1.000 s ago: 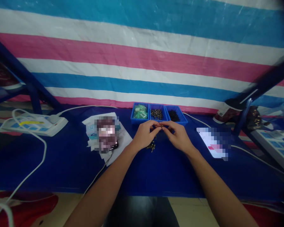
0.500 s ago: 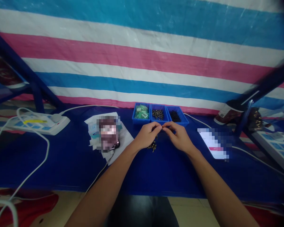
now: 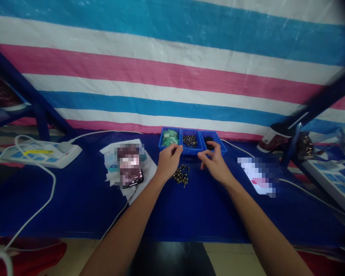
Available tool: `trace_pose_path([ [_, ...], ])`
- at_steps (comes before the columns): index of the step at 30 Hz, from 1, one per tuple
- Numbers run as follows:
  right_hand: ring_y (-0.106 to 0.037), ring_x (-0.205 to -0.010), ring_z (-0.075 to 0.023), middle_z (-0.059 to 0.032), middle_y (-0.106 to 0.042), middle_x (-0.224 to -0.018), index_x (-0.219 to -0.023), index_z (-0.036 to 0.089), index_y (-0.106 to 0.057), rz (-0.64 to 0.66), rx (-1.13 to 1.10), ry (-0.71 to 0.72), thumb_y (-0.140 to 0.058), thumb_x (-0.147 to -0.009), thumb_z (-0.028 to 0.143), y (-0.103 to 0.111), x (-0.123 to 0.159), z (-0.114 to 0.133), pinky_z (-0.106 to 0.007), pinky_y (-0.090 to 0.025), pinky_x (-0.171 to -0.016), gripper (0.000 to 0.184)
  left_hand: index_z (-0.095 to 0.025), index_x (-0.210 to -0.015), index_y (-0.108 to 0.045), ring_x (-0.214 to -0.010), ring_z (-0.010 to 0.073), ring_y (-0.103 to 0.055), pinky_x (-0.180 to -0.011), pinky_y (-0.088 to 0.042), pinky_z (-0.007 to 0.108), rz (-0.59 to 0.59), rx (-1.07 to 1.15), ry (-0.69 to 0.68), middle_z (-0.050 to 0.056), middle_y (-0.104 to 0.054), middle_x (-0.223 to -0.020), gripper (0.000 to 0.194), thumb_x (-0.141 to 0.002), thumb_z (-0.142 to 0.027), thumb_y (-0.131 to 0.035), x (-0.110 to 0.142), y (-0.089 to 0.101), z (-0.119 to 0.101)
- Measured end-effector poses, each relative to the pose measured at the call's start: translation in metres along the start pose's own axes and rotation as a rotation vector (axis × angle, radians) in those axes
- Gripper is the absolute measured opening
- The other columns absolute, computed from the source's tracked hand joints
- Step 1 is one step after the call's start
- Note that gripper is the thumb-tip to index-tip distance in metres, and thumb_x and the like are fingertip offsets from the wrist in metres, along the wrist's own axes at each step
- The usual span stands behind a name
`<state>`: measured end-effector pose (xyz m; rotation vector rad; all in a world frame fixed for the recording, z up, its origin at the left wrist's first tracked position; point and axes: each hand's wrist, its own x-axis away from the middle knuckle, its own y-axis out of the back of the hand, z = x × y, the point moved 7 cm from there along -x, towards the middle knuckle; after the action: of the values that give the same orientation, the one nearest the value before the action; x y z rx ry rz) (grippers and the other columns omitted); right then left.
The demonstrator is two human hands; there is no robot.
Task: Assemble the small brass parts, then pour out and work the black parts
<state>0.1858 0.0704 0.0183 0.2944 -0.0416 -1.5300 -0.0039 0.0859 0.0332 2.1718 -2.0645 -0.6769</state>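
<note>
My left hand [image 3: 170, 161] has its thumb and fingers pressed together just in front of the bins; whatever they hold is too small to make out. Beside its fingertips lies a loose pile of small brass-coloured screws [image 3: 181, 176] on the blue table [image 3: 189, 214]. My right hand [image 3: 217, 163] is apart from the left, fingers loosely bent and spread, with nothing visible in it. It is nearest the blue bin of small black parts [image 3: 209, 139] and partly covers it. The middle bin holds small metal pieces [image 3: 189, 141], the left one green-and-clear pieces [image 3: 170, 137].
A phone with a cable lies on white paper [image 3: 145, 191] at left. Another lit phone [image 3: 258, 186] is at right. Power strips [image 3: 71, 155] with white cables stand at both sides. A dark cup [image 3: 271, 140] is at back right. A striped sheet [image 3: 172, 69] hangs behind.
My hands were together at the fingertips above the screws; now they have parted, left hand leftward, right hand slightly rightward. More of the screw pile shows. The whole view has shifted slightly.
</note>
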Motion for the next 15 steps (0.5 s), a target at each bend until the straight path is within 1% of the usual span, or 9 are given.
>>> trace_pose_path([
  [1, -0.054, -0.051, -0.0125, 0.0029, -0.059, -0.08, -0.128, 0.025, -0.034, -0.018, 0.067, -0.003, -0.063, -0.085, 0.046, 0.002, 0.0, -0.003, -0.028, -0.043, -0.053, 0.056, -0.018, -0.078, -0.064, -0.062, 0.0136, -0.055, -0.062, -0.041, 0.026, -0.009, -0.004, -0.002, 0.0, -0.061, -0.069, 0.034, -0.093, -0.045, -0.049, 0.0, 0.001, 0.0],
  [2, -0.054, -0.052, -0.0128, 0.0023, -0.06, -0.08, -0.128, 0.025, -0.037, -0.003, 0.161, 0.005, -0.064, -0.085, 0.044, 0.003, 0.0, -0.005, -0.028, -0.042, -0.054, 0.054, -0.019, -0.077, -0.063, -0.062, 0.0134, -0.054, -0.061, -0.041, 0.026, -0.017, -0.01, -0.004, 0.0, -0.06, -0.068, 0.033, -0.092, -0.044, -0.05, 0.0, 0.001, 0.0],
  [3, -0.054, -0.054, -0.0132, 0.0018, -0.06, -0.078, -0.124, 0.024, -0.044, 0.039, 0.264, 0.024, -0.063, -0.086, 0.042, 0.001, 0.0, -0.006, -0.028, -0.041, -0.054, 0.046, -0.019, -0.077, -0.063, -0.061, 0.0132, -0.054, -0.061, -0.041, 0.026, -0.024, -0.015, -0.003, -0.001, -0.06, -0.067, 0.031, -0.092, -0.043, -0.051, 0.0, 0.002, 0.0],
  [5, -0.054, -0.058, -0.0139, 0.0009, -0.061, -0.076, -0.113, 0.022, -0.056, 0.182, 0.446, 0.086, -0.06, -0.088, 0.035, -0.008, 0.003, -0.006, -0.028, -0.041, -0.057, 0.029, -0.019, -0.078, -0.063, -0.062, 0.0129, -0.055, -0.062, -0.041, 0.026, -0.033, -0.024, 0.001, -0.001, -0.061, -0.069, 0.027, -0.091, -0.04, -0.052, 0.0, 0.002, 0.001],
  [6, -0.055, -0.061, -0.0142, 0.0002, -0.062, -0.076, -0.11, 0.022, -0.061, 0.256, 0.513, 0.125, -0.059, -0.088, 0.032, -0.014, 0.005, -0.005, -0.028, -0.041, -0.059, 0.024, -0.018, -0.078, -0.063, -0.064, 0.0128, -0.056, -0.063, -0.042, 0.025, -0.038, -0.026, 0.003, 0.0, -0.062, -0.071, 0.025, -0.091, -0.038, -0.053, 0.0, 0.003, 0.002],
  [8, -0.057, -0.067, -0.0149, -0.0014, -0.064, -0.081, -0.108, 0.022, -0.066, 0.353, 0.6, 0.194, -0.06, -0.087, 0.028, -0.025, 0.01, -0.003, -0.028, -0.042, -0.064, 0.022, -0.018, -0.08, -0.063, -0.067, 0.013, -0.057, -0.066, -0.043, 0.025, -0.046, -0.028, 0.004, 0.0, -0.065, -0.076, 0.022, -0.09, -0.035, -0.054, 0.0, 0.003, 0.002],
  [11, -0.059, -0.074, -0.0165, -0.0039, -0.065, -0.086, -0.107, 0.021, -0.069, 0.372, 0.674, 0.245, -0.063, -0.087, 0.029, -0.034, 0.012, -0.001, -0.029, -0.043, -0.07, 0.022, -0.018, -0.083, -0.064, -0.069, 0.0132, -0.059, -0.069, -0.044, 0.026, -0.048, -0.03, -0.008, 0.0, -0.067, -0.08, 0.019, -0.089, -0.033, -0.054, 0.0, 0.002, 0.001],
  [15, -0.061, -0.078, -0.0172, -0.0047, -0.065, -0.088, -0.094, 0.021, -0.07, 0.349, 0.68, 0.243, -0.063, -0.087, 0.026, -0.039, 0.012, -0.001, -0.029, -0.044, -0.072, 0.012, -0.018, -0.085, -0.065, -0.071, 0.0138, -0.06, -0.071, -0.045, 0.026, -0.026, -0.056, -0.026, 0.0, -0.068, -0.082, 0.018, -0.089, -0.032, -0.054, 0.001, -0.001, -0.002],
])
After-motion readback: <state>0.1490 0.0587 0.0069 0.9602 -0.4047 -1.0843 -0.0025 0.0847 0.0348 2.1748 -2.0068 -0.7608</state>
